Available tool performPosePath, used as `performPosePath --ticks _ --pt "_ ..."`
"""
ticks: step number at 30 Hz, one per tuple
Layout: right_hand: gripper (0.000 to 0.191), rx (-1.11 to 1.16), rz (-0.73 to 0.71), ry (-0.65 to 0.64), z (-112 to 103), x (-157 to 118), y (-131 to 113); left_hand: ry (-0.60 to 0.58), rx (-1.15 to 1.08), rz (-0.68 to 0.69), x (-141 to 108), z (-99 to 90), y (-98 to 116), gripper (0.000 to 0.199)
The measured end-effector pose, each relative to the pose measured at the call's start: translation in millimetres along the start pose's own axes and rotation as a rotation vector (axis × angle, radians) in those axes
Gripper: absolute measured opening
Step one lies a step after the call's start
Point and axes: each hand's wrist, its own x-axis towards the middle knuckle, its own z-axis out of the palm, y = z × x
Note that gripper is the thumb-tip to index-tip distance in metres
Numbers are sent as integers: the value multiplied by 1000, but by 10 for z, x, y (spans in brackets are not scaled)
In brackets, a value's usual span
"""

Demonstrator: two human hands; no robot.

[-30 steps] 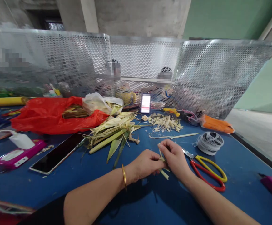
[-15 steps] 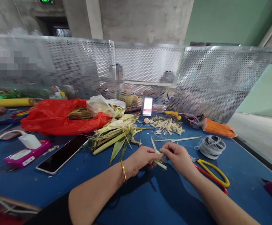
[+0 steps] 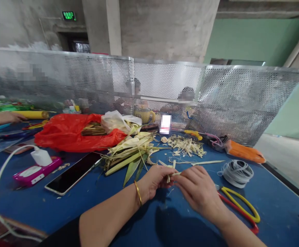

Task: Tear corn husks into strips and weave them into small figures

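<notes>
Just above the blue table point(image 3: 139, 226), both hands meet around a pale strip of dried husk point(image 3: 174, 174). My left hand point(image 3: 157, 180), with a gold bangle at the wrist, pinches the folded strip between thumb and fingers. My right hand point(image 3: 197, 188) grips the strip's right end, its fingers closed and partly hiding it. A short end of husk sticks up between the hands. Beyond them lie a loose long strip point(image 3: 208, 162) and a heap of husk scraps point(image 3: 187, 145). To the left is a pile of dried husk leaves point(image 3: 128, 156).
Scissors with red and yellow handles point(image 3: 242, 206) and a ball of grey cord point(image 3: 238, 173) lie at right. Left are a phone point(image 3: 73, 173), a purple power strip point(image 3: 37, 171) and a red plastic bag point(image 3: 59, 132). A perforated metal screen point(image 3: 95, 79) stands behind. Another person's hand point(image 3: 12, 117) shows far left.
My right hand has turned over, its back now facing up, and draws the strip's end to the right. The view has tilted up slightly. The other person's hand reaches further in.
</notes>
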Motion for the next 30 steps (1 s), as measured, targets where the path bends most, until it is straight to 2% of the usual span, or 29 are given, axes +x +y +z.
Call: performPosePath --ticks 2,4,10,13,15,18,23,30 --pt "16 -109 -129 -107 72 -4 -65 8 -26 17 -13 18 2 25" --pt "16 -193 -181 -157 154 -16 -107 11 -39 26 -22 35 -4 21" --pt "11 -270 -120 -141 208 -40 -128 11 -37 49 -4 42 -45 18" --pt "13 -308 -145 -171 190 -31 -148 17 -39 44 -8 49 -54 18" --pt "14 -317 -147 -150 193 -28 -166 9 -44 38 -24 55 -47 20" --pt "17 -311 -129 -50 211 -36 -169 -31 -68 18 -54 56 -12 24" --pt "24 -286 -44 77 218 -81 -104 -194 -159 47 -76 37 55 30" --pt "27 -268 -34 168 210 -105 -131 -89 -99 180 -98 59 35 29"
